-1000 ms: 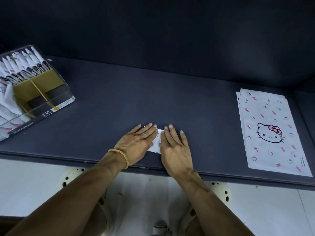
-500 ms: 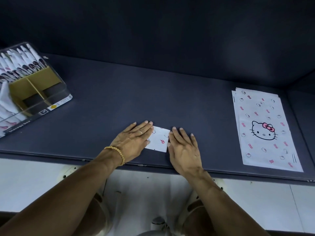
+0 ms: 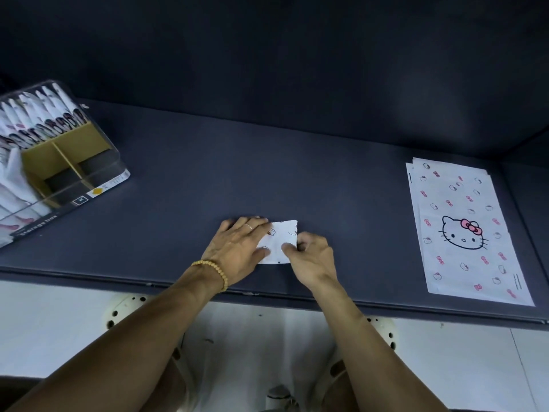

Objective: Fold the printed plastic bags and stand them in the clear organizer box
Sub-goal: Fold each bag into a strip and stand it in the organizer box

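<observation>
In the head view, the left hand is lying flat with straight fingers pressing on the left part of a small folded white plastic bag printed with cat faces and bows, which is sitting near the front edge of the dark grey table, while the right hand is pinching the packet's right edge between curled thumb and fingers. The thin film is probably light, slick and springy, likely to unfold once released, so pinching across the folded edges seems wisest before carrying it to the clear plastic organizer box with cardboard dividers at far left, well apart. A stack of flat printed bags is waiting at right.
</observation>
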Action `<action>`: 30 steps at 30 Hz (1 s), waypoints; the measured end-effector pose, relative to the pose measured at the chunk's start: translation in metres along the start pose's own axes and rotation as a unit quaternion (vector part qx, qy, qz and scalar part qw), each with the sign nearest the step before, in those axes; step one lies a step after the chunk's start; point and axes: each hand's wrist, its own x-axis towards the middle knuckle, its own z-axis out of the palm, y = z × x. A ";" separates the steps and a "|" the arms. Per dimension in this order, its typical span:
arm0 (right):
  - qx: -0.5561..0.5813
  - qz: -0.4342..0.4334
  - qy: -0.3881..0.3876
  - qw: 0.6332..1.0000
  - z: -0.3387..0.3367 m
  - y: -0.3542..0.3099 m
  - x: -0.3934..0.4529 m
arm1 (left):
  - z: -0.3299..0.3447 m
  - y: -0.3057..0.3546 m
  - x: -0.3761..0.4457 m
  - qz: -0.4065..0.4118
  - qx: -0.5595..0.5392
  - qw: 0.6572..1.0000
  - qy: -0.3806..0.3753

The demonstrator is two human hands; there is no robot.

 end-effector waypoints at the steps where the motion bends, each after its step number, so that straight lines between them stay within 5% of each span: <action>1: -0.011 -0.022 -0.003 1.000 -0.003 0.001 0.000 | -0.004 0.001 0.004 -0.024 -0.037 0.999 -0.003; 3: -0.019 -0.066 -0.024 0.997 -0.011 0.000 0.001 | -0.016 0.002 0.012 -0.094 -0.174 0.980 -0.029; 7: 0.053 -0.129 -0.058 0.989 -0.027 -0.012 0.003 | -0.042 -0.009 0.012 -0.165 -0.427 0.885 -0.084; 12: 0.274 -0.101 -0.091 0.952 -0.030 -0.034 -0.005 | -0.072 -0.013 -0.006 -0.188 -0.587 0.787 -0.028; 17: 0.361 -0.065 -0.134 0.921 -0.009 -0.060 -0.017 | -0.089 -0.019 -0.030 -0.240 -0.621 0.744 0.058; 24: 0.252 -0.119 -0.228 0.933 0.023 -0.111 -0.029 | -0.114 -0.046 -0.076 -0.295 -0.631 0.697 0.170; 30: 0.165 -0.210 -0.185 0.946 0.075 -0.159 -0.036 | -0.125 -0.093 -0.117 -0.401 -0.565 0.653 0.307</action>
